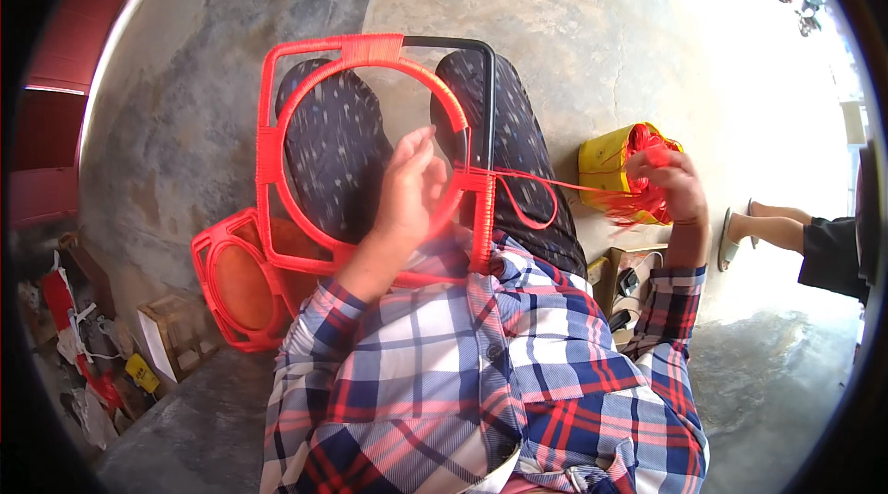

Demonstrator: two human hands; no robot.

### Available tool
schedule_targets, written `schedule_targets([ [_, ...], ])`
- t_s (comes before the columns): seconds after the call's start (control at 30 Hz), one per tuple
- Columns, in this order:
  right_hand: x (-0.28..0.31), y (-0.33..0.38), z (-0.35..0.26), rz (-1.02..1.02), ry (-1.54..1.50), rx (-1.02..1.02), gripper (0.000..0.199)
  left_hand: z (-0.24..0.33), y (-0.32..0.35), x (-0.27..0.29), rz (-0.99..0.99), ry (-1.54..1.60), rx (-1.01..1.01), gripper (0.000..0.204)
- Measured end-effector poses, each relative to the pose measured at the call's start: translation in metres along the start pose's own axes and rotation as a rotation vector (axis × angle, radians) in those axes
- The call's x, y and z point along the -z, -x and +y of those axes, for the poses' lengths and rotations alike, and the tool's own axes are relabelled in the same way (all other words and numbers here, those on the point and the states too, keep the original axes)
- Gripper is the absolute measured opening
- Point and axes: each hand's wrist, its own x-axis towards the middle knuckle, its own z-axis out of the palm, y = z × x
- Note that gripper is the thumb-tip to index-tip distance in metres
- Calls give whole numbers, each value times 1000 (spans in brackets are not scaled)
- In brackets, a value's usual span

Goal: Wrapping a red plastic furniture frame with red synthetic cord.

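Note:
A square metal frame (270, 115) with a ring inside it rests on my lap, mostly wrapped in red cord, its top right corner bare black. My left hand (407, 189) grips the ring near the frame's right side. My right hand (673, 184) is out to the right, pulling a taut red cord (564, 184) that runs from the frame's right bar. A loose loop of the cord hangs below the line. A bundle of red cord (647, 147) sits behind my right hand.
A yellow container (601, 166) stands on the concrete floor at right. A finished red frame (231, 281) lies at my left. Boxes and clutter (102, 355) fill the lower left. Another person's legs (777, 226) are at right. Small boxes (624, 286) sit by my right elbow.

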Motion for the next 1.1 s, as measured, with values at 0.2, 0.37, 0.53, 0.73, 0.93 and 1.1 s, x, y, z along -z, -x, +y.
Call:
schedule_targets([
  [0.2, 43, 8, 45, 401, -883, 250, 12, 7, 2, -13, -126, 110, 103, 46],
  [0.37, -73, -23, 32, 250, -291, -54, 19, 9, 4, -17, -237, 135, 169, 43],
  [0.53, -137, -27, 26, -50, 68, -56, 23, -5, -5, -2, -266, 122, 164, 29],
  [0.73, -100, -6, 39, -67, 94, -99, 18, -2, -6, -2, -237, 63, 247, 16],
  [0.93, -109, 5, 40, 28, 18, -129, 18, -1, -3, 0, -203, 114, 315, 7],
  [1.1, -104, 6, 56, -30, 40, -105, 14, -1, -3, -2, -229, 188, 348, 6],
])
